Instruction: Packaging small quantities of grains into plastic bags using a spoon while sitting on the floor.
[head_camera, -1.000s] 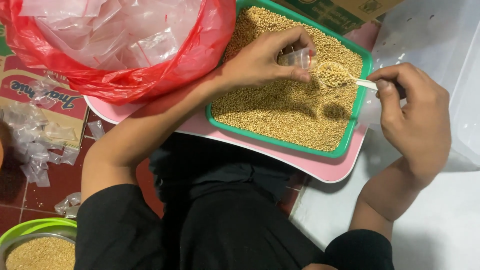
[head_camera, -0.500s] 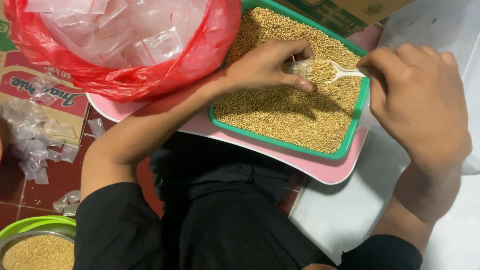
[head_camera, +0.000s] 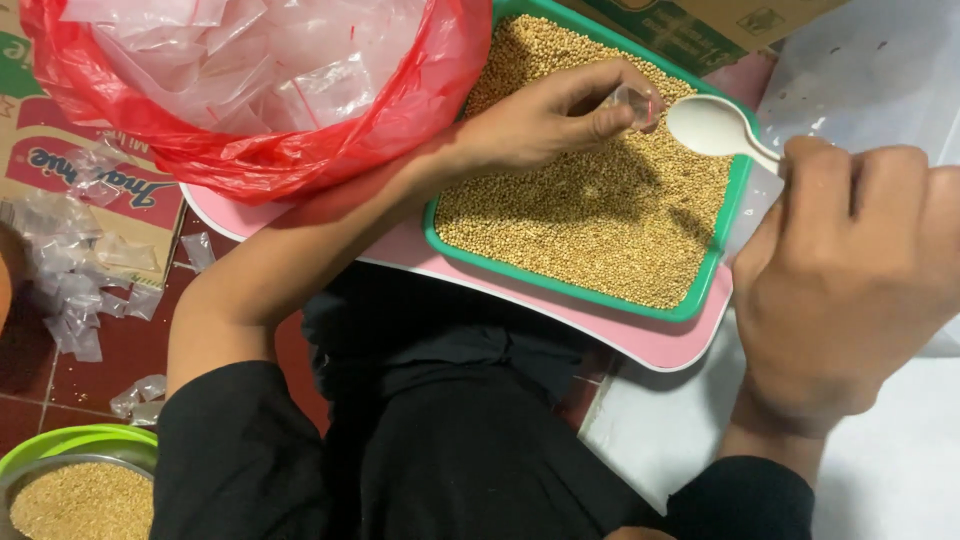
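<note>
A: Near first. Right hand (head_camera: 850, 290) close to the camera, fist closed round the spoon (head_camera: 712, 126) handle, fingers curled tight. Spoon bowl looks empty, white, held just above the grain.

B: Step?

A: I'd say filling small bags with grain. Spoon reads as just emptied or about to dip; can't tell which from this.

B: Left hand (head_camera: 545, 120)?

A: Over the tray (head_camera: 712, 290), fingers pinching a tiny clear bag (head_camera: 632, 102) at its mouth, thumb and forefinger pressed on it. The bag sits right beside the spoon bowl, nearly touching.

B: Next move needs?

A: My guess: a scoop from the grain (head_camera: 600, 220), then the spoon lip lined up with that narrow opening, bag held open and steady. Spill risk is low, since it's all over the tray.

B: Bag look?

A: Small, clear, crinkled, thin film. Contents hard to tell, fingers cover most of it.

B: Farther out?

A: Green tray on a pink board (head_camera: 640, 340) across the lap. Red bag (head_camera: 250, 100) at top left stuffed with empty clear bags. Green bowl (head_camera: 70, 445) of grain at bottom left, on the floor.
</note>
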